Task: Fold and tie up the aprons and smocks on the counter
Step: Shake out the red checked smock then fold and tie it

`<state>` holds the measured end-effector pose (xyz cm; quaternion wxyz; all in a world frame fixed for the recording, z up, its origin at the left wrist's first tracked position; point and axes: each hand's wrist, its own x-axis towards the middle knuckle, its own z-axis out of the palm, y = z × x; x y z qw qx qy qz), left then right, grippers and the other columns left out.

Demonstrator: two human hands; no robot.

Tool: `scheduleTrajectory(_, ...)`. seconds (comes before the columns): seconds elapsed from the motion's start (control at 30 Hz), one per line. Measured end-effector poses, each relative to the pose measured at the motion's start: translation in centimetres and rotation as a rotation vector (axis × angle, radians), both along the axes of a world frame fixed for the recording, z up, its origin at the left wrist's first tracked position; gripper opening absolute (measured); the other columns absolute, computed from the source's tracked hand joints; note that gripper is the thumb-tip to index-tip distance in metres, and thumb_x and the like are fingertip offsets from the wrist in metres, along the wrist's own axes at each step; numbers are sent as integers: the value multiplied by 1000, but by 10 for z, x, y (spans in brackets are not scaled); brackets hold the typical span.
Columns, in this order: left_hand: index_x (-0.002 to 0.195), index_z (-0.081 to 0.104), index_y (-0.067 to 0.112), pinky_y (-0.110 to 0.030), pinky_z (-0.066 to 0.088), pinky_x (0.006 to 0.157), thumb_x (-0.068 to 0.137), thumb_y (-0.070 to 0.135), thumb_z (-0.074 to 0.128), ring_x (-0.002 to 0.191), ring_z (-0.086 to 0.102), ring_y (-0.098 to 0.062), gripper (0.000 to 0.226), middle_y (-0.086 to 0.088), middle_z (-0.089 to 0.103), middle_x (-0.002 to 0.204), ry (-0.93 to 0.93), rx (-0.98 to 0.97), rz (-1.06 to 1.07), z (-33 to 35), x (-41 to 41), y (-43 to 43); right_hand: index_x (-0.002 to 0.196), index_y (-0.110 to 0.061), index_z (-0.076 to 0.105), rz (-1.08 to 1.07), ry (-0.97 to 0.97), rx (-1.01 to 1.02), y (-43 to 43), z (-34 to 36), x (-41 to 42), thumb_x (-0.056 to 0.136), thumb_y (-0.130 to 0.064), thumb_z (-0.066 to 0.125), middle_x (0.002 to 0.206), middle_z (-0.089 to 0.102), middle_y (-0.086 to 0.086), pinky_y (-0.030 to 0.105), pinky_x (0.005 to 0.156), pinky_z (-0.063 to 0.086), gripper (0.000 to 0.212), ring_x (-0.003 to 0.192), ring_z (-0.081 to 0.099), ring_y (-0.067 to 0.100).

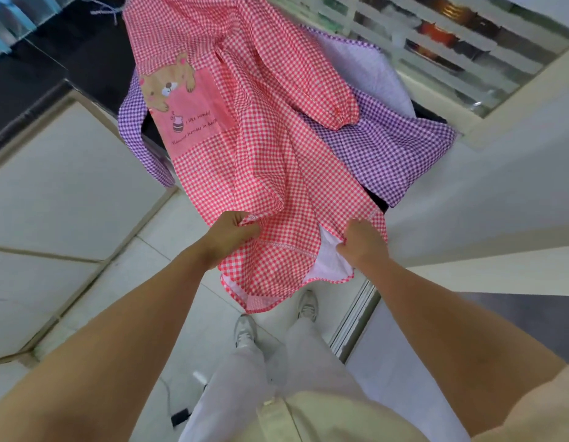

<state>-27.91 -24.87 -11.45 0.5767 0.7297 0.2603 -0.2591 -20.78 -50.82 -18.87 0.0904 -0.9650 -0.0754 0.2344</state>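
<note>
A red-and-white checked smock point(260, 148) with a bear pocket patch stretches from the dark counter point(85, 68) toward me, its lower part hanging off the edge. My left hand point(232, 232) grips the smock's hem on the left. My right hand point(361, 242) pinches the hem on the right, where the white lining shows. Under it lies a purple checked smock point(391, 154), spread out on the counter with one sleeve hanging at the left.
White cabinet fronts point(69, 186) stand to the left below the counter, and a white wall point(500, 186) rises on the right. A slatted window point(452, 36) is beyond the counter. Pale floor tiles point(168, 272), my shoes and a black cable lie below.
</note>
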Motion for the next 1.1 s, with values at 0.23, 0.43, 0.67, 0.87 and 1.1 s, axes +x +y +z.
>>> scheduleTrajectory(0.23,104,63,-7,-25,56,71,93,13,57,93,67,-34,23,-22,68,104,4,57,-48,-6,14,-10,93,-12,51,-79,98,95,-10,-6,16,97,-21,51,76,48,-2,32,74,39,10,84,52,23)
scheduleTrajectory(0.43,95,66,-4,-25,50,68,91,15,61,80,65,-24,21,-16,69,92,24,201,-63,-6,22,-6,82,-9,51,-120,55,49,-19,8,23,97,-19,47,81,54,10,31,70,37,18,83,55,28)
scheduleTrajectory(0.67,66,56,3,-26,42,57,89,13,59,56,49,-18,25,-11,52,62,-44,203,63,17,18,-1,63,-14,42,-234,173,520,26,71,19,91,-23,53,63,39,-1,28,56,30,32,59,36,12)
scheduleTrajectory(0.87,78,61,-5,-39,53,64,88,15,59,64,55,-26,22,-17,58,70,-64,115,104,24,19,0,95,-15,68,102,596,477,61,77,-18,96,-38,55,96,61,3,33,81,42,26,87,53,14)
scheduleTrajectory(1.1,95,64,-11,-47,56,82,90,17,58,80,62,-29,29,-22,64,88,-49,125,166,16,22,5,124,-8,57,-413,77,428,29,39,7,99,-20,45,124,58,12,42,94,47,30,113,58,30)
